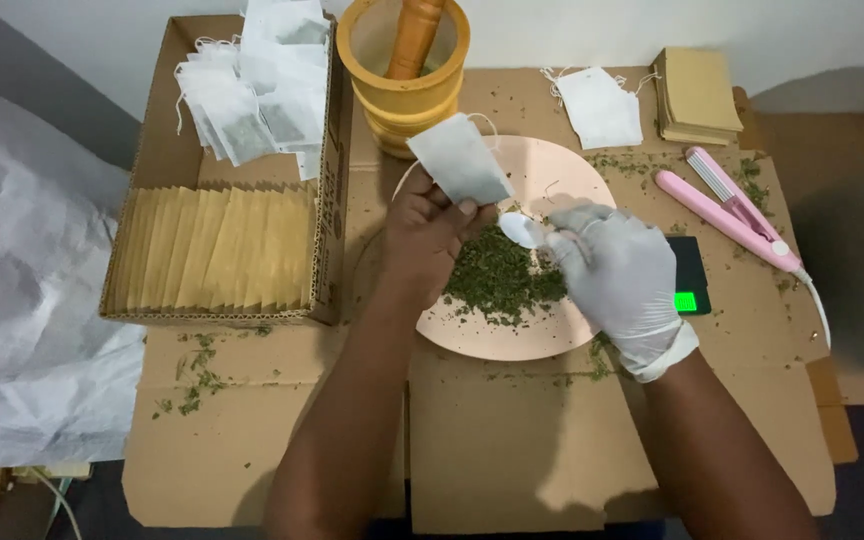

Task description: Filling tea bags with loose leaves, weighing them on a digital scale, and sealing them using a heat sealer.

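Left hand (430, 232), bare: pinches a white sachet (459, 160) above the plate's far edge. Right hand (617, 272), white glove: closed on a spoon (520, 230), bowl pointing at the sachet. Plate (492, 340), pink, on cardboard-covered table (512, 440): holds a heap of green herb (500, 278). Mortar (404, 70), yellow, with pestle (415, 35), behind the plate. Box (167, 140), left: sachets and brown envelopes. Sealer (727, 205), pink, right; scale (690, 280) beside the gloved hand.

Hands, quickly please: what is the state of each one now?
Left hand: closed on a white tea bag, held above the pink plate.
Right hand, gloved: closed on a spoon over the green herbs.
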